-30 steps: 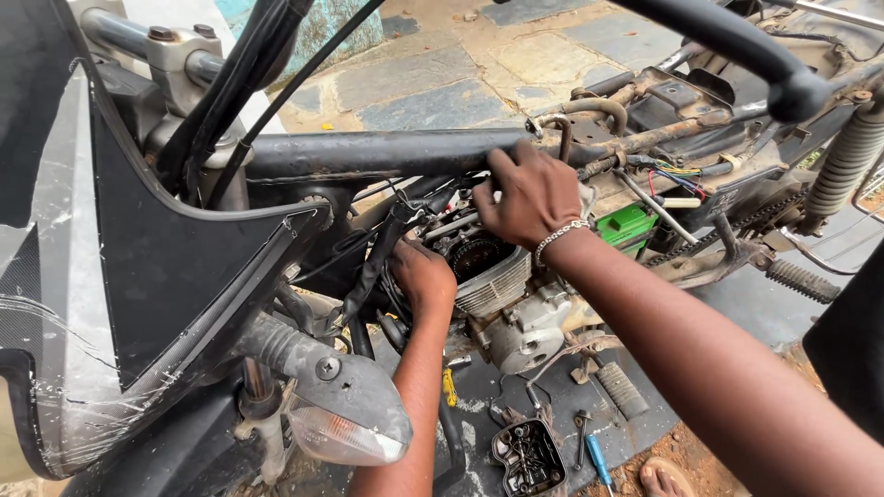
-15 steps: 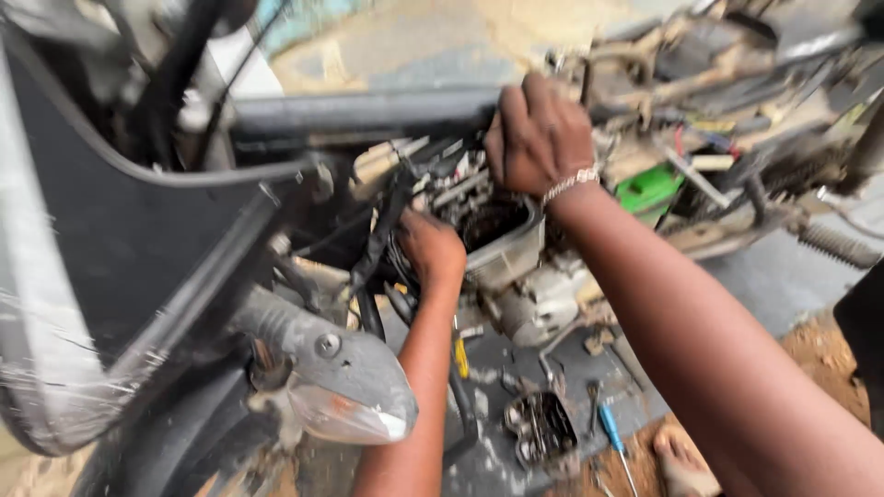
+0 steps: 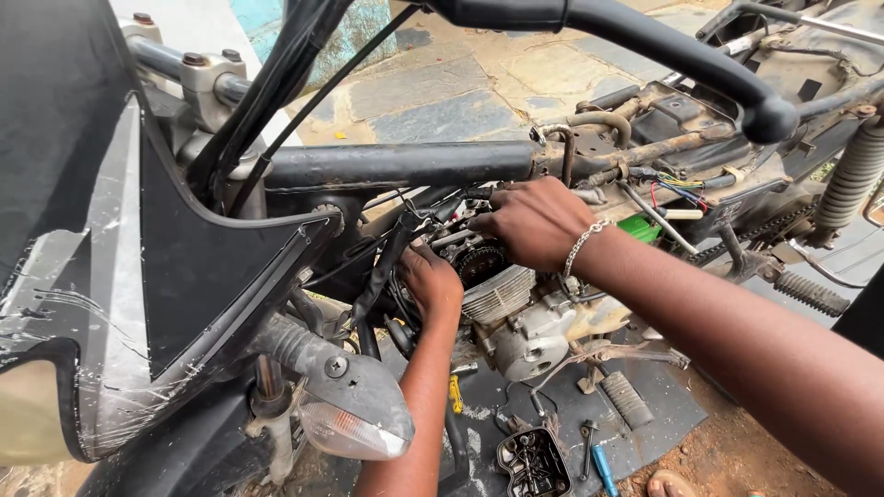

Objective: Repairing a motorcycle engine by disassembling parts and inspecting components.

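Note:
A stripped motorcycle leans in front of me, its silver finned engine cylinder (image 3: 502,293) exposed under the black frame tube (image 3: 405,166). My right hand (image 3: 536,223), with a bead bracelet at the wrist, lies over the open cylinder head, its fingers curled down by the toothed sprocket (image 3: 479,264). My left hand (image 3: 431,283) reaches up from below and presses against the left side of the head, beside black hoses (image 3: 382,276). Both hands' fingertips are hidden in the engine, so whether they hold anything does not show.
The handlebar (image 3: 663,46) crosses above. A turn signal (image 3: 354,431) and scratched black fairing (image 3: 120,304) stand at the left. On the dark mat (image 3: 663,419) below lie a black engine cover (image 3: 534,462), a blue-handled screwdriver (image 3: 604,469) and a yellow tool (image 3: 454,394). A footpeg (image 3: 626,398) sticks out.
My right hand has come down from near the frame tube onto the top of the engine. My left hand stays at the engine's left side. The view has steadied.

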